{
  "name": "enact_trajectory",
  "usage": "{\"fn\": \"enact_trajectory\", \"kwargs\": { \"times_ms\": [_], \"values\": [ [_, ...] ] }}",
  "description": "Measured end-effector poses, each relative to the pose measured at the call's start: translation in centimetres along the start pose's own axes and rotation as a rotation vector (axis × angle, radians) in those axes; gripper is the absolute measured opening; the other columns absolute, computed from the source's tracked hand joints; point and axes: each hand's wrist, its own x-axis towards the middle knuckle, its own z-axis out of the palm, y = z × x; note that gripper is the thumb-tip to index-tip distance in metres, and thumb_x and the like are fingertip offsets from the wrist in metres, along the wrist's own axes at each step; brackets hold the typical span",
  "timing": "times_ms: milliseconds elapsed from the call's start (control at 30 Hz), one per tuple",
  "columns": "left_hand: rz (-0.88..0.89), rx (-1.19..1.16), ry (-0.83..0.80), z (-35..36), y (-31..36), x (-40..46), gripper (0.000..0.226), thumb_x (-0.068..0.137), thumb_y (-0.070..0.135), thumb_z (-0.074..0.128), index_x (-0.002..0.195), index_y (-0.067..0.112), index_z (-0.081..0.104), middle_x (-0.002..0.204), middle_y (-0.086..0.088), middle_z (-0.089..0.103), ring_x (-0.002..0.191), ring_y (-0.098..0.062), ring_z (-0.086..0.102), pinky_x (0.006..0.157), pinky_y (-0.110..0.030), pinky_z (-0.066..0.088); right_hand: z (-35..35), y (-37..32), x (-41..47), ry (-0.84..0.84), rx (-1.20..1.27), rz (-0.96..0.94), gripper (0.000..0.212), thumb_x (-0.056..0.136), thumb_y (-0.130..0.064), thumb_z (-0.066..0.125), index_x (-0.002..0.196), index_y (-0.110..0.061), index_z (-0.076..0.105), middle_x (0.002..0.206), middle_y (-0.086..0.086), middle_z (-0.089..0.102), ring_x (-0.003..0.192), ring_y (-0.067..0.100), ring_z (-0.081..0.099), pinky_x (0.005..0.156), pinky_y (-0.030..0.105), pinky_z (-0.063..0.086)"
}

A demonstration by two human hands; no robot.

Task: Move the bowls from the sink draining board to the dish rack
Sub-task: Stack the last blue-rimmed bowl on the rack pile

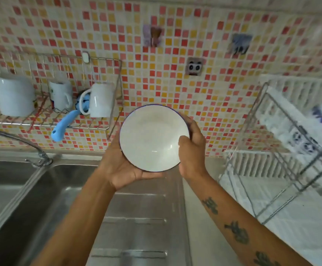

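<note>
I hold a white bowl (152,137) with a dark blue rim up in front of the tiled wall, its inside facing me. My left hand (121,169) cups it from below and from the left. My right hand (192,150) grips its right rim, thumb inside the bowl. The steel draining board (137,217) lies below the bowl with nothing on the part I see. The metal dish rack (283,150) stands to the right on the counter, blurred, with white dishes (290,121) in it.
A wall wire shelf (47,120) at the left carries white mugs (15,96) and a blue-handled utensil (60,129). The sink basin (22,189) and tap (39,154) are at the lower left. Small hooks dot the mosaic wall.
</note>
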Motion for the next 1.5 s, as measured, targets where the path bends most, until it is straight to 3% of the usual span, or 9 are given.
{"fn": "enact_trajectory", "kwargs": {
  "times_ms": [233, 500, 700, 833, 967, 1100, 1167, 1333, 1500],
  "values": [
    [0.008, 0.212, -0.244, 13.1, -1.7, -1.5, 0.091, 0.055, 0.064, 0.077, 0.132, 0.018, 0.061, 0.139, -0.022, 0.055, 0.124, -0.058, 0.047, 0.098, -0.069, 0.039, -8.4, -13.1, -2.7, -0.087, -0.09, -0.398, 0.065, 0.074, 0.013, 0.035, 0.102, -0.042, 0.057, 0.103, -0.029, 0.061, 0.098, -0.009, 0.058, 0.081, 0.016, 0.053],
    [0.147, 0.348, -0.159, 24.1, -6.5, 1.7, 0.068, 0.076, 0.069, 0.048, 0.116, 0.019, 0.073, 0.123, -0.018, 0.068, 0.115, -0.048, 0.06, 0.092, -0.071, 0.043, -20.6, -20.2, -4.4, -0.131, -0.13, -0.565, 0.03, 0.083, -0.038, 0.045, 0.109, -0.034, 0.061, 0.102, -0.021, 0.068, 0.095, 0.001, 0.062, 0.078, 0.019, 0.05],
    [0.494, 0.742, -0.121, 31.2, -10.5, 5.5, 0.038, 0.079, 0.056, 0.06, 0.107, 0.032, 0.069, 0.11, 0.002, 0.074, 0.104, -0.023, 0.064, 0.094, -0.041, 0.048, -29.3, -23.1, -3.3, -0.087, -0.226, -0.305, 0.084, 0.043, -0.098, 0.04, 0.103, -0.046, 0.066, 0.115, -0.021, 0.067, 0.115, 0.003, 0.056, 0.099, 0.041, 0.042],
    [0.826, 0.98, -0.033, 33.6, -12.8, 8.7, 0.038, 0.072, 0.034, 0.081, 0.105, 0.03, 0.063, 0.102, 0.005, 0.076, 0.091, -0.008, 0.074, 0.076, -0.023, 0.057, -32.6, -24.1, -1.1, -0.072, -0.283, -0.087, 0.089, 0.07, -0.089, 0.018, 0.133, -0.037, 0.051, 0.14, -0.004, 0.052, 0.133, 0.019, 0.044, 0.111, 0.052, 0.028],
    [0.932, 1.205, 0.057, 33.8, -14.1, 12.1, 0.078, 0.062, 0.035, 0.089, 0.127, 0.024, 0.049, 0.118, 0.004, 0.065, 0.103, -0.01, 0.068, 0.082, -0.03, 0.06, -34.1, -23.6, 1.6, -0.064, -0.303, 0.003, 0.076, 0.088, -0.072, 0.015, 0.138, -0.027, 0.049, 0.14, 0.003, 0.054, 0.128, 0.025, 0.049, 0.112, 0.047, 0.032],
    [0.91, 1.264, 0.182, 32.8, -15.3, 14.8, 0.098, 0.046, 0.053, 0.091, 0.129, 0.027, 0.046, 0.122, 0.007, 0.061, 0.109, -0.014, 0.064, 0.088, -0.041, 0.059, -34.5, -22.5, 3.4, -0.061, -0.314, 0.028, 0.052, 0.095, -0.059, 0.031, 0.126, -0.026, 0.055, 0.094, -0.009, 0.062, 0.084, 0.01, 0.058, 0.069, 0.026, 0.044],
    [0.93, 1.253, 0.228, 32.4, -16.0, 15.6, 0.099, 0.046, 0.051, 0.092, 0.129, 0.024, 0.046, 0.124, 0.005, 0.06, 0.11, -0.014, 0.063, 0.091, -0.041, 0.057, -34.5, -21.7, 4.2, -0.059, -0.286, 0.046, 0.04, 0.094, -0.058, 0.037, 0.117, -0.03, 0.055, 0.089, -0.009, 0.063, 0.079, 0.008, 0.059, 0.063, 0.025, 0.044],
    [0.918, 1.307, 0.309, 32.0, -17.0, 16.5, 0.104, 0.044, 0.052, 0.091, 0.13, 0.027, 0.039, 0.13, 0.003, 0.05, 0.116, -0.016, 0.056, 0.094, -0.042, 0.055, -35.0, -18.6, 6.2, -0.023, -0.325, -0.001, 0.081, 0.065, -0.082, 0.048, 0.123, -0.026, 0.053, 0.125, 0.001, 0.062, 0.108, 0.022, 0.062, 0.097, 0.046, 0.05],
    [0.871, 1.435, 0.375, 31.9, -17.2, 17.2, 0.109, 0.049, 0.047, 0.091, 0.138, 0.02, 0.034, 0.136, 0.001, 0.042, 0.12, -0.018, 0.051, 0.098, -0.039, 0.052, -35.9, -16.7, 7.4, -0.062, -0.337, 0.066, 0.097, 0.052, -0.093, 0.049, 0.126, -0.03, 0.053, 0.122, -0.001, 0.065, 0.104, 0.022, 0.067, 0.092, 0.047, 0.054]
  ]
}}
